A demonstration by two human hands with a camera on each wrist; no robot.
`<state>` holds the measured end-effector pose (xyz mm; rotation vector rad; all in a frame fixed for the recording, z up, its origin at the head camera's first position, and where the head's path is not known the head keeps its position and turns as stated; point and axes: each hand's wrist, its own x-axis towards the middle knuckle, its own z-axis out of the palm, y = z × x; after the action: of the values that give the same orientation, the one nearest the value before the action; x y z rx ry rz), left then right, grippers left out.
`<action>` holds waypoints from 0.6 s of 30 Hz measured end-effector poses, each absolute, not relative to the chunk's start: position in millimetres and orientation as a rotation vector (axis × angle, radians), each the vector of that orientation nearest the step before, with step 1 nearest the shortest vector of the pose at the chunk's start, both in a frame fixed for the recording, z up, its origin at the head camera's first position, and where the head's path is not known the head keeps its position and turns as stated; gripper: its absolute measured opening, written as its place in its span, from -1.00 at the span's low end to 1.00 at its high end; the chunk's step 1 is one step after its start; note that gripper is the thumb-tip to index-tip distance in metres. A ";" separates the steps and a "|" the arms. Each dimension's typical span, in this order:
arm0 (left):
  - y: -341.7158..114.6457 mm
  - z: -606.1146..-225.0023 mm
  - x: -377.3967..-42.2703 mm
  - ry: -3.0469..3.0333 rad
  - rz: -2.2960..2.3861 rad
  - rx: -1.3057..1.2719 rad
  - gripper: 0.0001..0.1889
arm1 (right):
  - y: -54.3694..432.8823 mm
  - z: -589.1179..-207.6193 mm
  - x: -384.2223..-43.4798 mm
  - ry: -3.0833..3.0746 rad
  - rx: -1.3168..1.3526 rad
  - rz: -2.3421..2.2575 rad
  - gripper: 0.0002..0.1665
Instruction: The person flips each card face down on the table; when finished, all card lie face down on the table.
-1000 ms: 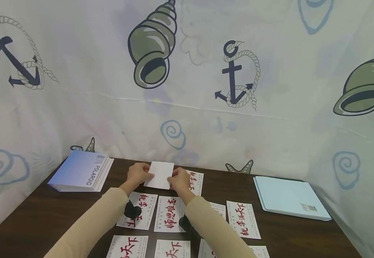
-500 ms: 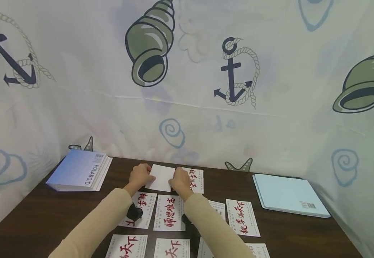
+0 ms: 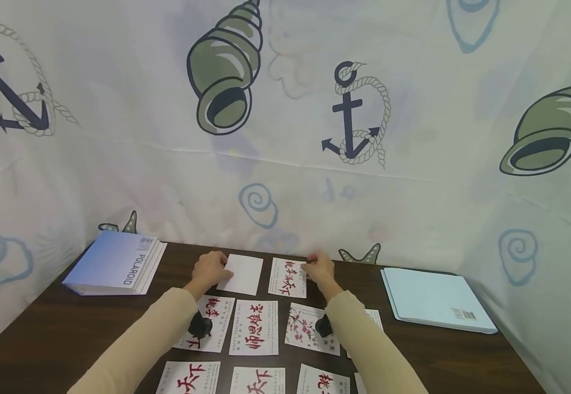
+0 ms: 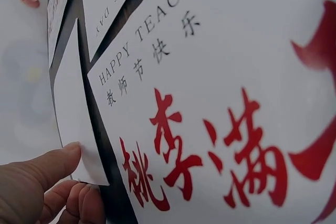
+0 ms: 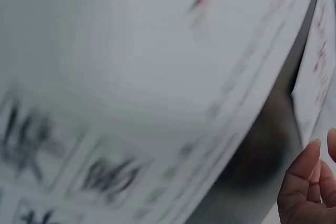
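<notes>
Pinching blank card (image 3: 243,275) lightly w/ L hand (image 3: 208,269), set R hand (image 3: 322,271), grip slightly parted & empty, at R edge of adj. red-lettered card (image 3: 287,278).

A large white card (image 5: 131,77) fills most of the view, quite blurred, with dark characters inside square frames at lower left and small lines of print along its right edge. At the right side, the right hand (image 5: 304,192) has its thumb tip at the lower corner of another white card (image 5: 315,72), which bears red writing.
</notes>
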<state>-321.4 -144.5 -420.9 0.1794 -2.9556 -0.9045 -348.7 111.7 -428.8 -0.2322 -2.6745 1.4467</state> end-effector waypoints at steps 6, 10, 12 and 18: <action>-146.3 -422.2 -322.9 -2.973 -0.906 0.190 -0.61 | 124.2 -438.8 -357.6 -2.775 -0.170 1.443 -0.52; -146.7 -423.9 -323.8 -2.967 -0.915 0.173 -0.59 | 126.1 -439.4 -365.4 -2.854 -0.140 1.365 -0.49; -146.4 -423.5 -323.4 -2.966 -0.920 0.156 -0.59 | 126.6 -439.2 -367.7 -2.890 -0.131 1.310 -0.51; -146.2 -419.2 -324.3 -2.976 -0.909 0.132 -0.59 | 126.7 -438.2 -368.9 -2.945 -0.072 1.267 -0.59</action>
<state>-324.3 -146.2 -419.2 0.1324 -2.9755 -0.9087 -368.9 126.7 -438.2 -0.0722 -2.9448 1.2669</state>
